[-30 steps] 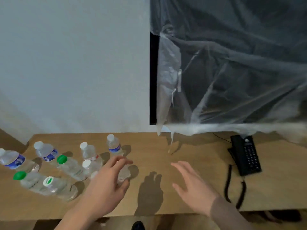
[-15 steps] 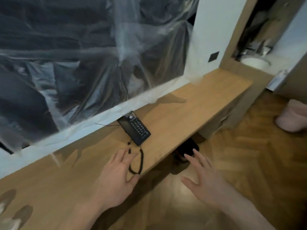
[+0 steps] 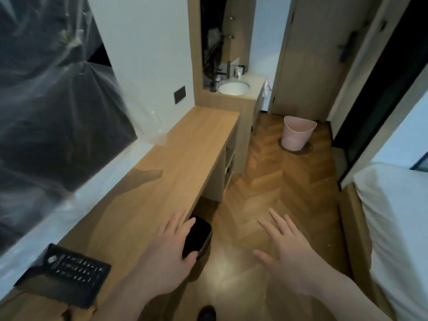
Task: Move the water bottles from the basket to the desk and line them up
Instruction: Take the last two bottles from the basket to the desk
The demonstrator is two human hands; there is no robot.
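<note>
No water bottle is in view. A pink basket (image 3: 297,133) stands on the wooden floor far ahead, near a door; I cannot see inside it. The long wooden desk (image 3: 176,163) runs along the left wall. My left hand (image 3: 169,253) hovers over the desk's front edge, fingers spread, holding nothing. My right hand (image 3: 287,253) is held out over the floor to the right of the desk, fingers apart and empty.
A black telephone (image 3: 67,274) lies on the desk at lower left. A dark bin (image 3: 196,237) sits under the desk edge. A plastic-covered screen (image 3: 46,112) hangs on the left wall. A bed (image 3: 393,228) is at right, a washbasin (image 3: 234,88) beyond the desk.
My view has swung right, from the bottles on the desk's left end to the room and the pink basket. Both hands stayed open and empty, now over the desk edge and floor.
</note>
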